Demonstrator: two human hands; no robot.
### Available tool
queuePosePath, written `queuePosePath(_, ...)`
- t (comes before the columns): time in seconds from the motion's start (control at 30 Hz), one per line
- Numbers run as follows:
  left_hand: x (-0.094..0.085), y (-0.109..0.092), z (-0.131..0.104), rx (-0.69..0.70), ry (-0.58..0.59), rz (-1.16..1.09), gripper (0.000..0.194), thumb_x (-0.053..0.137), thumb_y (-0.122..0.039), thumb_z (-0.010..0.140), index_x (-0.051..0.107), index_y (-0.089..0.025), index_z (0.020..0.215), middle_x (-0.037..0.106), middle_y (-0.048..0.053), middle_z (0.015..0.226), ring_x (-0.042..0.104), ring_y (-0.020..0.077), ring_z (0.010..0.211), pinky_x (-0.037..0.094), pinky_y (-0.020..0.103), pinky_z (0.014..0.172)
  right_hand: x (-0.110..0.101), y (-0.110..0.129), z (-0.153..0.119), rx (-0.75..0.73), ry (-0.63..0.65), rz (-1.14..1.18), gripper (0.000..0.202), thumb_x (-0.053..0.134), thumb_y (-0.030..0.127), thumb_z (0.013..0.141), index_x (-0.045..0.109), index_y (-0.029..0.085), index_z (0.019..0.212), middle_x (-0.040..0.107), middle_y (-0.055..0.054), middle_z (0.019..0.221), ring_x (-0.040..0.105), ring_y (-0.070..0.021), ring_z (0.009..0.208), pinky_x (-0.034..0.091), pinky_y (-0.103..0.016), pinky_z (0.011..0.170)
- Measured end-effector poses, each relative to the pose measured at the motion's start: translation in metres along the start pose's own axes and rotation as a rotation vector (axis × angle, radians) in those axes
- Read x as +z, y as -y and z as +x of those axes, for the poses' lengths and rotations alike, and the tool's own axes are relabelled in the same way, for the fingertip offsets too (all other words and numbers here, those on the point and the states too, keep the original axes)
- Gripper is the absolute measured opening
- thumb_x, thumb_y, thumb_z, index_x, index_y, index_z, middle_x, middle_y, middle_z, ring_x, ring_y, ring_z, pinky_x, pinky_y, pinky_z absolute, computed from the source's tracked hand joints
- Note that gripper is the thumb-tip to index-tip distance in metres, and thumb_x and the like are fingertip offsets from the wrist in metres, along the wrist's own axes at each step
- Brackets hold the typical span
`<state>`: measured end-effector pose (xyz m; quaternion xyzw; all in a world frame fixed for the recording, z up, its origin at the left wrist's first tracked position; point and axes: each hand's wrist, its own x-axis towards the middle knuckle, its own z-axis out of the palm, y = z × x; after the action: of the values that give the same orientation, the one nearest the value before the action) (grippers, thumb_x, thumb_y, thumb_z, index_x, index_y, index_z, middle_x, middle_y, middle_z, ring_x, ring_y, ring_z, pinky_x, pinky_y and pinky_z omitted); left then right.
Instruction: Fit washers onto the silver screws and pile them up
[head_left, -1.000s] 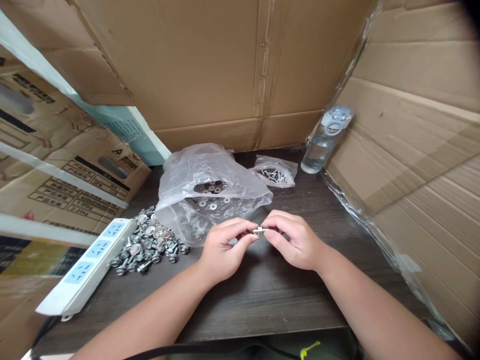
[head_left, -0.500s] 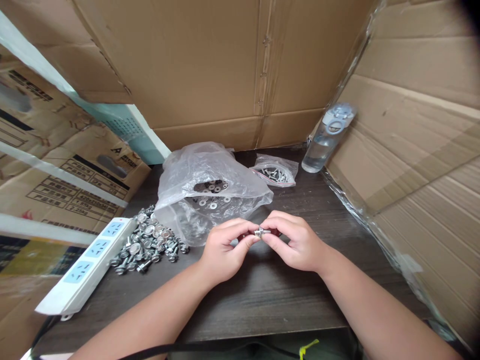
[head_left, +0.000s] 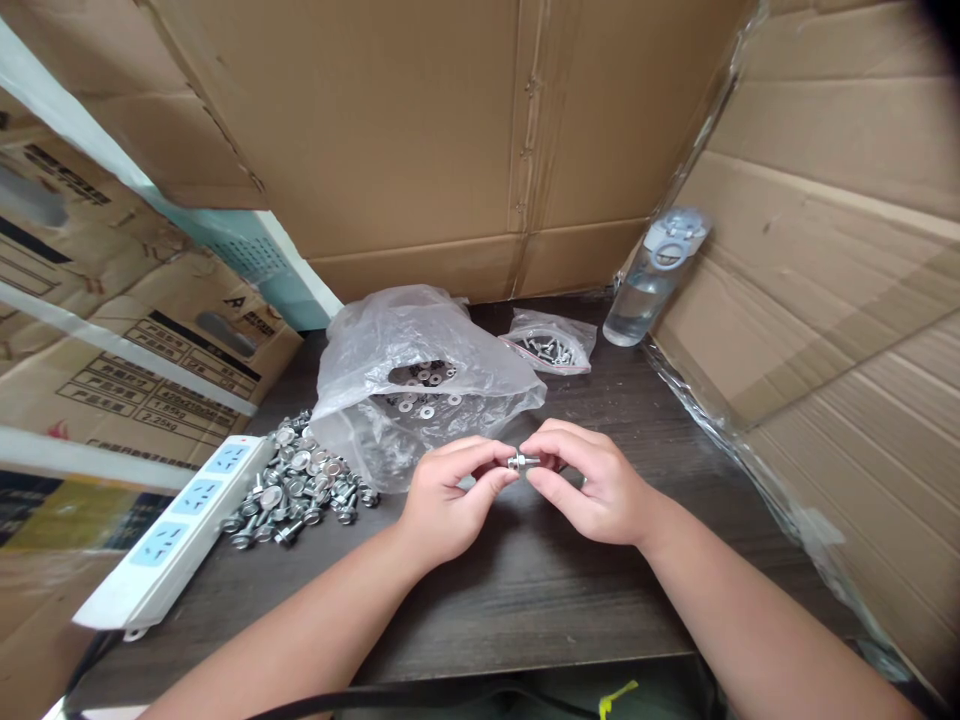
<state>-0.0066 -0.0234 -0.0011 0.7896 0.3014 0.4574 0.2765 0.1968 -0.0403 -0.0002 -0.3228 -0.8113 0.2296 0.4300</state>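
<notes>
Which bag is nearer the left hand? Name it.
The larger bag, showing washers through its opening, beside the left hand; the smaller bag, holding screws, lies farther off, near the bottle.

Dark table (head_left: 585, 610), seemingly wood-grained — power strip (head_left: 176, 525), bolt pile (head_left: 296, 485), large bag (head_left: 375, 330), small bag (head_left: 555, 350), bottle (head_left: 637, 300).

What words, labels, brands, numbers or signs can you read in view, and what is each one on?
"2.25kg": left cardboard.
"420x210x", ending blurred: same cardboard.
A "kg" figure above "2.25kg": its digits are too blurred.
Chinese row headings and logo lettering there: too blurred to quote.
Teal sheet: rows of characters too small to read.
Bolt in the left hand: no readable marking.
Power strip and bottle: no readable text.
</notes>
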Motion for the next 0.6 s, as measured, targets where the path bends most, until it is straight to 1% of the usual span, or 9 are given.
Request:
queuePosePath(0.1,0.0009,-0.0008,0.0004,-0.011,0.001,0.006,0.008,0.068,-0.019,0.083,0.073,-0.016,0.088,0.071,0.003,0.075,0.065,0.0092,0.066,0.052,0.017,0.061,0.001,0.0,0.0006,-0.005,0.012,0.01,0.01,0.057,0.014,0.091,0.061,0.015,0.1,0.057,-0.004,0.084,0.052,-0.0094,0.073,0.044,-0.023,0.066)
queuePosePath(0.2,0.002,-0.0001,0.0001,0.033,-0.01,0.021,0.008,0.069,-0.018,0.082,0.074,-0.016,0.087,0.073,0.004,0.076,0.066,0.0096,0.066,0.053,0.017,0.062,0.0031,-0.0006,0.0017,0.008,0.02,-0.009,0.006,0.055,0.016,0.093,0.06,0.014,0.095,0.057,-0.004,0.082,0.051,-0.0103,0.073,0.043,-0.024,0.066)
queuePosePath(0.33,0.0029,0.0022,-0.0009,0.137,-0.01,0.04,0.012,0.068,-0.015,0.082,0.074,-0.017,0.093,0.075,0.005,0.081,0.068,0.0106,0.07,0.055,0.019,0.066,0.0041,-0.0018,0.0025,0.019,0.05,-0.039,0.019,0.045,0.017,0.097,0.056,0.014,0.083,0.054,-0.004,0.079,0.05,-0.0105,0.072,0.041,-0.024,0.067)
queuePosePath(0.37,0.0029,0.0024,-0.0009,0.145,-0.014,0.046,0.013,0.068,-0.015,0.082,0.074,-0.017,0.093,0.075,0.006,0.081,0.069,0.0108,0.071,0.056,0.019,0.067,0.0036,-0.002,0.0025,0.018,0.049,-0.039,0.02,0.043,0.018,0.098,0.056,0.014,0.083,0.053,-0.004,0.078,0.049,-0.0104,0.071,0.041,-0.024,0.067)
queuePosePath(0.43,0.0026,0.0022,-0.0004,0.131,-0.034,0.048,0.012,0.069,-0.015,0.082,0.074,-0.017,0.092,0.075,0.005,0.081,0.069,0.0106,0.071,0.056,0.019,0.067,0.0016,-0.002,0.0024,0.011,0.026,-0.031,0.018,0.044,0.019,0.098,0.058,0.013,0.089,0.054,-0.004,0.08,0.049,-0.0104,0.072,0.041,-0.024,0.067)
queuePosePath(0.5,0.002,0.0013,0.0004,0.101,-0.051,0.031,0.011,0.07,-0.016,0.081,0.075,-0.016,0.091,0.075,0.005,0.08,0.068,0.0101,0.069,0.055,0.018,0.065,-0.0005,-0.0014,0.002,0.008,-0.002,-0.013,0.013,0.048,0.019,0.097,0.059,0.013,0.098,0.056,-0.004,0.083,0.05,-0.01,0.073,0.042,-0.023,0.067)
queuePosePath(0.6,0.0011,-0.0003,0.0013,0.07,-0.044,-0.007,0.011,0.07,-0.016,0.081,0.075,-0.017,0.09,0.075,0.004,0.079,0.068,0.0096,0.068,0.055,0.017,0.064,-0.0015,0.0003,0.0013,0.003,-0.016,0.028,0.011,0.055,0.016,0.092,0.06,0.014,0.102,0.057,-0.005,0.086,0.052,-0.0094,0.074,0.044,-0.022,0.067)
